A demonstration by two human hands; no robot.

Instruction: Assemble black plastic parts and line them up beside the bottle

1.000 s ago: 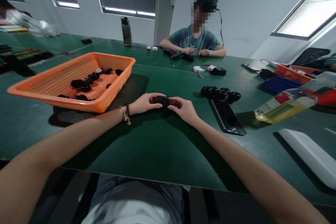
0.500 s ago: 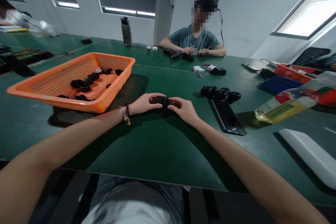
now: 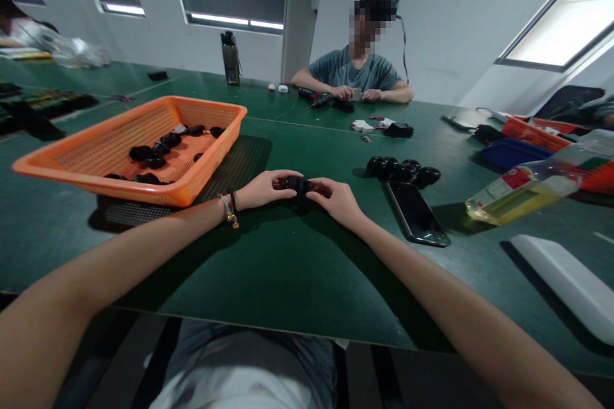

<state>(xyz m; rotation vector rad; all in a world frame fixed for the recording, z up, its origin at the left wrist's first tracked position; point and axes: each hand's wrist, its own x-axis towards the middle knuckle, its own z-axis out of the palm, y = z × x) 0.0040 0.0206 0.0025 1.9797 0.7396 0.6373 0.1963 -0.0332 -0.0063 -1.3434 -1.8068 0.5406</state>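
Between my two hands is a small round black part, held just above the green table; its exact kind is too dark to make out. My left hand is closed on its left end, thumb in front and fingers behind. From the other side, my right hand pinches the right end. An orange basket to the left holds several similar black parts. More shiny black round parts sit in a cluster to the right, beside a dark phone.
A tilted clear bottle of yellow liquid and a white block lie at the right. Across the table a person works near a power drill. A dark drink bottle stands at the back, and red and blue trays at far right.
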